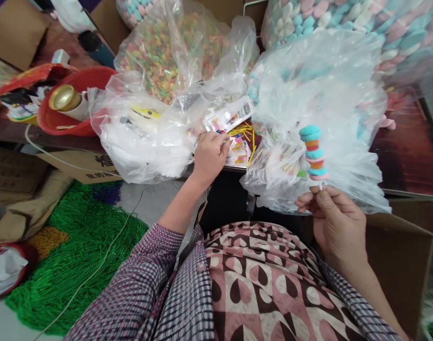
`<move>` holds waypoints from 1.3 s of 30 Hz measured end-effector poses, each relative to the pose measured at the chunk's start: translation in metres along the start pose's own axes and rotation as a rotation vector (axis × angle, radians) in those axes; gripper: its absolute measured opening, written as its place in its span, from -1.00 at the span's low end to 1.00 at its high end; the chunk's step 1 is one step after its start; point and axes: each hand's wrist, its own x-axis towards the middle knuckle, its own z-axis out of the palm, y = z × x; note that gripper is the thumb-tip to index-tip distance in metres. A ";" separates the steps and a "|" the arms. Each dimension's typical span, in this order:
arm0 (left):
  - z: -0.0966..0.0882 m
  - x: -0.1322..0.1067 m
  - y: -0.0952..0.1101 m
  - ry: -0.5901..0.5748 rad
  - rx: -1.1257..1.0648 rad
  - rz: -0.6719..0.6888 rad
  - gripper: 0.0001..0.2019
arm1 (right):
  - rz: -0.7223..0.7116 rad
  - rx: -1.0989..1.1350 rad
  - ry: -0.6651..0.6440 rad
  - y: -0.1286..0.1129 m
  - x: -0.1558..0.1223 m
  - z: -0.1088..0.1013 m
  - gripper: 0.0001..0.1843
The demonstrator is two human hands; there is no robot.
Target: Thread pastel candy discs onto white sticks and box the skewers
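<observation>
My right hand (339, 222) pinches the white stick of a marshmallow skewer (314, 154) and holds it upright. Blue and pink marshmallow discs alternate with orange-red gummy pieces along it. My left hand (211, 149) is at the table's edge, its fingers curled beside the printed cards (238, 154) and a clear plastic bag (145, 147) of white wrappers. Its fingertips are partly hidden, and what they hold cannot be made out. Just beyond lies a printed packet (230, 116), with yellow twist ties (243, 130) scattered by it.
A large bag of colourful gummies (159, 61) stands at the back. Bagged marshmallows (330, 19) fill the back right, behind a crumpled clear bag (316, 90). A red basin (49, 121) holding a gold bowl sits left. Green strings (77, 251) cover the floor area.
</observation>
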 end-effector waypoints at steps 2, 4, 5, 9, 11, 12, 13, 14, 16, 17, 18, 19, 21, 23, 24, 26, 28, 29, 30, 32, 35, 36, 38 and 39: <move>0.008 0.006 -0.011 -0.059 0.115 -0.021 -0.81 | 0.018 -0.016 -0.004 0.001 -0.001 0.001 -0.83; 0.014 0.011 -0.018 -0.096 0.210 -0.042 -0.81 | 0.036 -0.039 -0.006 0.003 -0.002 0.001 -0.83; 0.016 0.013 -0.021 -0.108 0.246 -0.046 -0.82 | 0.041 -0.045 -0.007 0.004 -0.001 0.002 -0.82; 0.019 0.019 -0.025 -0.134 0.303 -0.064 -0.86 | 0.034 -0.042 -0.017 0.007 0.001 0.004 -0.82; 0.019 0.021 -0.026 -0.135 0.288 -0.089 -0.88 | 0.027 -0.051 -0.031 0.007 0.002 0.004 -0.83; 0.018 0.021 -0.026 -0.131 0.273 -0.103 -0.88 | 0.026 -0.058 -0.036 0.008 0.003 0.004 -0.84; 0.018 0.020 -0.026 -0.125 0.256 -0.121 -0.86 | 0.024 -0.062 -0.038 0.008 0.003 0.003 -0.85; 0.018 0.020 -0.026 -0.117 0.238 -0.141 -0.82 | 0.021 -0.062 -0.038 0.009 0.003 0.003 -0.85; 0.016 0.017 -0.027 -0.106 0.201 -0.184 -0.75 | 0.013 -0.056 -0.037 0.009 0.005 0.002 -0.87; 0.016 0.016 -0.027 -0.107 0.182 -0.202 -0.74 | 0.008 -0.056 -0.037 0.010 0.005 0.002 -0.87; 0.015 0.015 -0.027 -0.113 0.168 -0.213 -0.74 | 0.002 -0.061 -0.039 0.010 0.007 0.002 -0.88; 0.014 0.014 -0.027 -0.124 0.162 -0.214 -0.74 | -0.004 -0.069 -0.043 0.009 0.008 0.002 -0.88; 0.012 0.014 -0.026 -0.142 0.176 -0.208 -0.76 | -0.017 -0.083 -0.056 0.008 0.011 0.004 -0.89; 0.011 0.016 -0.024 -0.154 0.225 -0.197 -0.78 | -0.026 -0.074 -0.071 0.005 0.014 0.007 -0.89; 0.011 0.017 -0.023 -0.159 0.252 -0.194 -0.80 | -0.030 -0.062 -0.076 0.004 0.015 0.008 -0.88; 0.011 0.020 -0.022 -0.181 0.288 -0.209 -0.84 | -0.031 -0.042 -0.078 0.004 0.015 0.011 -0.87; 0.012 0.022 -0.022 -0.207 0.285 -0.247 -0.87 | -0.017 -0.029 -0.073 0.006 0.014 0.013 -0.85; 0.013 0.023 -0.023 -0.215 0.275 -0.266 -0.86 | -0.011 -0.027 -0.068 0.008 0.013 0.013 -0.83; 0.012 0.024 -0.024 -0.221 0.264 -0.280 -0.85 | -0.007 -0.028 -0.064 0.009 0.012 0.012 -0.80; 0.010 0.024 -0.024 -0.220 0.250 -0.292 -0.83 | -0.014 -0.025 -0.058 0.010 0.011 0.011 -0.76; 0.003 0.021 -0.014 -0.148 0.143 -0.209 -0.84 | -0.025 -0.014 -0.081 0.005 0.014 0.013 -0.76; 0.000 0.018 -0.007 -0.106 0.076 -0.139 -0.85 | -0.029 -0.008 -0.096 0.002 0.017 0.016 -0.76; -0.004 0.012 0.011 -0.024 -0.075 0.036 -0.87 | -0.044 -0.009 -0.130 -0.005 0.024 0.027 -0.75; -0.004 0.008 0.022 -0.011 -0.141 0.104 -0.87 | -0.057 -0.016 -0.150 -0.008 0.028 0.035 -0.75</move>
